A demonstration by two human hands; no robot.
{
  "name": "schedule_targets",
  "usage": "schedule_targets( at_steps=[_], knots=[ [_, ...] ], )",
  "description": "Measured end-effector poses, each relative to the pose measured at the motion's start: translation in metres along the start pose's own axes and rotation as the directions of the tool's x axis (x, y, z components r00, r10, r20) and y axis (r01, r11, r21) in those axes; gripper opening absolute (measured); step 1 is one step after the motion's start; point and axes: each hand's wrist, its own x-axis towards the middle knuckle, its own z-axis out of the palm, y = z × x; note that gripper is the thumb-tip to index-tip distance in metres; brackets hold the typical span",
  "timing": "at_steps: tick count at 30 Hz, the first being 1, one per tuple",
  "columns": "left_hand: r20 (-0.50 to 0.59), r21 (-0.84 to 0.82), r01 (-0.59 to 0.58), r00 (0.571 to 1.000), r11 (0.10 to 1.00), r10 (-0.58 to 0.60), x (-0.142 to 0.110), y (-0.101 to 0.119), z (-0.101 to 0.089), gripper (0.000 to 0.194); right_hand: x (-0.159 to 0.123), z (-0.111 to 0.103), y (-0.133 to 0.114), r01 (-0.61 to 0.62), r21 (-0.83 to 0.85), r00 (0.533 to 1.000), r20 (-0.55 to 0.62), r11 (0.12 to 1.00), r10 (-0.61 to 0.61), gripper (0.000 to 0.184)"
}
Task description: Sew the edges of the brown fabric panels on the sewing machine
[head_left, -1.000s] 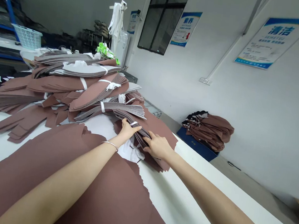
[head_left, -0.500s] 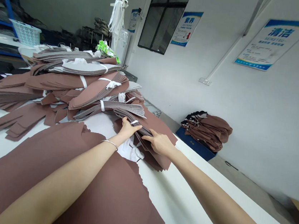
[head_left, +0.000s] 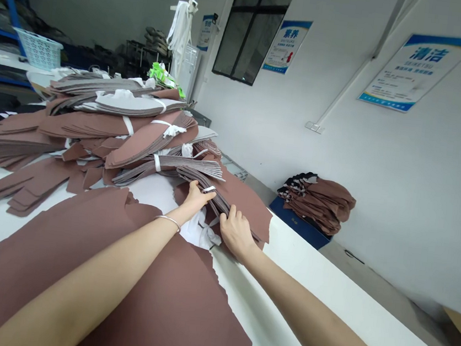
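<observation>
My left hand, a bangle at its wrist, is closed on a narrow bundle of brown cut fabric strips beside the white tie around it. Farther along the same bundle, my right hand grips the near right end, its fingers wrapped over the edge. Beneath the bundle lie wide brown fabric pieces. Crumpled white cloth shows just below my hands. Large flat brown panels spread over the table under my left forearm.
Tied stacks of brown and grey cut pieces heap up on the white table. A blue box bearing folded brown fabric stands by the wall. At the back left are a light blue basket and shelving.
My right hand has shifted slightly down, and its outstretched fingers have closed around the bundle's near end. The left hand keeps its hold near the tie.
</observation>
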Motion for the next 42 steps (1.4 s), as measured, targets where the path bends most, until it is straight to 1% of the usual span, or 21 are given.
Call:
schedule_targets(
  at_steps=[5, 8, 12, 25, 29, 34, 36, 37, 39, 42],
  knots=[
    [0.021, -0.02, 0.009, 1.0, 1.0, -0.008, -0.001, 0.005, 0.001, 0.062, 0.01, -0.006, 0.022, 0.016, 0.018, 0.998, 0.056, 1.0, -0.017, 0.024],
    [0.036, -0.026, 0.01, 0.999, 1.0, -0.01, 0.0, 0.005, 0.001, 0.059, 0.014, -0.009, 0.031, 0.032, 0.028, 0.996, 0.088, 0.999, -0.035, 0.023],
    [0.049, -0.019, 0.006, 0.999, 1.0, -0.005, 0.001, 0.002, 0.0, 0.061, 0.017, -0.009, 0.035, 0.058, 0.037, 0.992, 0.113, 0.998, -0.062, 0.023],
    [0.028, 0.046, 0.007, 1.0, 0.999, -0.008, 0.002, 0.002, -0.002, 0.071, 0.024, -0.01, 0.049, 0.128, 0.042, 0.978, 0.163, 0.991, -0.133, 0.019],
    [0.033, 0.042, 0.006, 0.999, 0.999, -0.007, 0.001, 0.0, -0.002, 0.072, 0.021, -0.007, 0.043, 0.109, 0.026, 0.983, 0.147, 0.994, -0.112, 0.019],
    [0.019, 0.029, 0.028, 0.999, 0.999, -0.029, 0.002, -0.001, -0.001, 0.065, 0.005, 0.0, 0.013, -0.005, -0.035, 0.998, 0.06, 0.999, 0.007, 0.023],
    [0.008, 0.012, 0.042, 0.999, 0.999, -0.042, 0.002, 0.0, -0.001, 0.061, 0.001, 0.001, 0.005, -0.026, -0.052, 0.999, 0.036, 0.998, 0.028, 0.023],
    [0.003, -0.002, 0.05, 0.999, 0.999, -0.05, 0.001, 0.001, -0.001, 0.06, 0.001, 0.001, 0.005, -0.024, -0.056, 0.999, 0.03, 0.998, 0.026, 0.023],
    [-0.01, -0.043, 0.065, 0.998, 0.997, -0.065, 0.0, 0.003, -0.001, 0.061, 0.006, -0.003, 0.012, 0.001, -0.06, 1.0, 0.025, 0.998, 0.0, 0.021],
    [-0.059, -0.141, 0.086, 0.994, 0.986, -0.095, -0.002, 0.008, -0.002, 0.066, 0.019, -0.016, 0.036, 0.055, -0.059, 0.998, 0.026, 0.997, -0.053, 0.015]
  ],
)
